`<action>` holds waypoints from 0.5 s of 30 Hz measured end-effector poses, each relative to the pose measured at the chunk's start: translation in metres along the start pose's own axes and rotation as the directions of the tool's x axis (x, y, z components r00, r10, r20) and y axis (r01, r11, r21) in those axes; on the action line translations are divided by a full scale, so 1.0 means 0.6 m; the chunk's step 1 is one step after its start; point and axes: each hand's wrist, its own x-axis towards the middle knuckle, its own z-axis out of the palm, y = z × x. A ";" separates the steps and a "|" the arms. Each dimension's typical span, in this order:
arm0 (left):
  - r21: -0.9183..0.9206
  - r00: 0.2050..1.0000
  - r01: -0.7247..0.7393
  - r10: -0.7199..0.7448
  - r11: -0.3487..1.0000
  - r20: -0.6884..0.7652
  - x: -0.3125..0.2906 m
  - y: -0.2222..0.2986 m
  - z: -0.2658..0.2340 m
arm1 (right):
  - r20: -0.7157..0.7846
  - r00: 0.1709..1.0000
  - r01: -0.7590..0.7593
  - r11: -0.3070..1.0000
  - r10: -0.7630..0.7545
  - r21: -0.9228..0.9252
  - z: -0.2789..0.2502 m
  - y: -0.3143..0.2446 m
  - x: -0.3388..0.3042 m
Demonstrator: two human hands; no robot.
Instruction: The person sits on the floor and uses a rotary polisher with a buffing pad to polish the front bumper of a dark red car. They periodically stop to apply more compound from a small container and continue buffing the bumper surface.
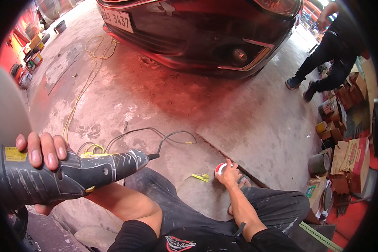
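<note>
In the head view, your left hand (pixel 42 153) is wrapped around the body of a long, scuffed, black plastic power tool (pixel 71 176), at the left side, above the grey concrete floor (pixel 260 126). From its narrow end comes a thin black cable (pixel 176 132). Your right hand (pixel 229 173) is lower, with the fingers closed on a small, round, red-and-white object (pixel 219 169), which the hand partly covers; it is near your sandalled foot (pixel 244 181). Just beside, to the left, a bright yellow-green strip (pixel 200 177) lies on the floor. Toward the far edge of this floor stands a dark red, glossy car (pixel 189 38). At its right edge are brown cardboard boxes (pixel 353 164), and near the far right corner a person in dark clothes (pixel 336 50) is standing.
</note>
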 end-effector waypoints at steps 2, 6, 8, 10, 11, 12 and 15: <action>0.023 1.000 0.002 -0.001 1.000 -0.011 -0.003 0.016 0.002 | -0.009 1.000 0.027 0.999 -0.027 -0.039 0.009 0.000 -0.001; 0.068 0.996 0.056 -0.052 0.996 -0.067 -0.018 0.044 -0.007 | -0.045 0.997 0.055 0.996 -0.058 -0.067 0.011 -0.007 0.012; 0.118 0.992 0.085 -0.073 0.989 -0.099 -0.020 0.043 -0.001 | -0.078 0.994 0.075 0.996 -0.079 -0.049 0.017 -0.003 0.023; 0.153 0.994 0.090 -0.079 0.984 -0.074 -0.016 0.040 0.005 | -0.085 0.991 0.099 0.992 -0.105 -0.074 0.020 -0.010 0.027; 0.156 0.996 0.085 -0.080 0.984 -0.035 -0.009 0.040 0.010 | -0.093 0.989 0.109 0.991 -0.116 -0.083 0.017 -0.019 0.029; 0.165 0.997 0.081 -0.080 0.983 -0.015 -0.003 0.040 0.016 | -0.087 0.987 0.124 0.988 -0.133 -0.096 0.021 -0.025 0.030; 0.155 0.995 0.099 -0.100 0.983 0.001 -0.008 0.036 0.018 | -0.088 0.987 0.123 0.985 -0.134 -0.124 0.037 -0.015 0.033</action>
